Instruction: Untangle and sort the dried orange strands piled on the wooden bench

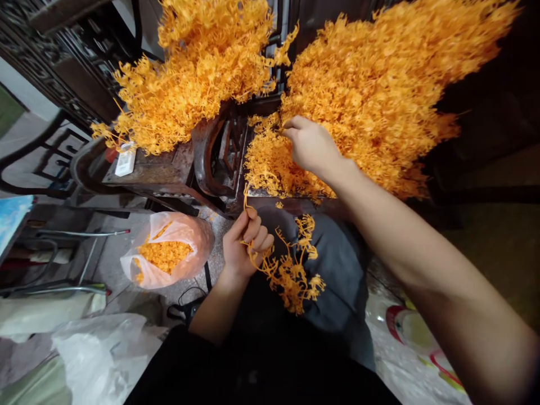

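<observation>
Left hand (247, 242): low centre, over the lap; fingers curled in, pinching a bunch of orange plastic sprigs (291, 273) by the stems; sprigs hang right and down from the fist, over dark-clad legs.
Right hand (310, 145): reaching forward, arm stretched across from lower right; fingertips drawn together, nipping into the small heap of orange sprigs (270, 163) on the bench edge.
Right pile (379, 84): large mound of the same orange branched pieces, filling upper right, just behind and beside the right hand.
Left pile (198, 73): second mound, upper left, apart from the right one, dark gap between.
Bench (169, 169): dark, worn wooden top under both piles; curved iron frame (211, 163) at its middle.
Plastic bag (169, 250): clear, on the floor left of the left hand, mouth open, holding loose small orange bits.
White tag (125, 159): lying on the bench at the left pile's lower edge.
White bags (97, 349): crumpled, bottom left on the floor.
</observation>
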Available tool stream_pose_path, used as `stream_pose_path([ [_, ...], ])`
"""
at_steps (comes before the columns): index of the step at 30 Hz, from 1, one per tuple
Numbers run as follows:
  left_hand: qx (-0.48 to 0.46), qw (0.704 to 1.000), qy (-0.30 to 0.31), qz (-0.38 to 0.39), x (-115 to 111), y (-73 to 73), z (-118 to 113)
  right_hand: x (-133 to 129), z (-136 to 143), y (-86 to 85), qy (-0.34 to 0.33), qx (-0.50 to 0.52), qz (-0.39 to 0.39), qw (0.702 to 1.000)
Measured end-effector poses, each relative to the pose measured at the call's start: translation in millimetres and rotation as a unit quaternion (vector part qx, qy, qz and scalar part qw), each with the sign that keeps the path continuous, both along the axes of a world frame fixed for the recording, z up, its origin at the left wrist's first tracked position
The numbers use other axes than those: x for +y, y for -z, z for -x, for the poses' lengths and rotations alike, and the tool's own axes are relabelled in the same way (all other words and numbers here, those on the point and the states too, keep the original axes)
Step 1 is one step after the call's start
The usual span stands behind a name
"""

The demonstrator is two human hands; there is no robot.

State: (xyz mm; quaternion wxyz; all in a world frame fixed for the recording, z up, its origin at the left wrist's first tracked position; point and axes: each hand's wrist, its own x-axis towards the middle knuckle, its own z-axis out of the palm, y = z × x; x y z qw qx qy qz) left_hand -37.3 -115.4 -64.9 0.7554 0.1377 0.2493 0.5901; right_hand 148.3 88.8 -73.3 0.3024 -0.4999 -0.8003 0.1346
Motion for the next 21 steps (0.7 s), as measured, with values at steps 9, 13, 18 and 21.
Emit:
stream_pose_path([
  [9,0.111,0.971,-0.173,-0.122,-0.5,-35.9,-4.9,-186.3,-27.8,-8.1,-0.309,0.089,0.258,0.911],
  [13,0.118,0.925,-0.294,-0.211,-3.8,-54.7,12.3,-203.6,-47.3,4.7,-0.265,0.056,0.207,0.940],
  [18,0.162,0.865,-0.410,-0.241,-25.7,-69.9,62.0,-213.0,-71.6,-2.8,-0.137,0.045,0.162,0.976],
  [21,0.257,0.840,-0.440,-0.190,-46.6,-78.4,89.0,-218.7,-88.8,-6.8,-0.063,0.057,0.119,0.989],
])
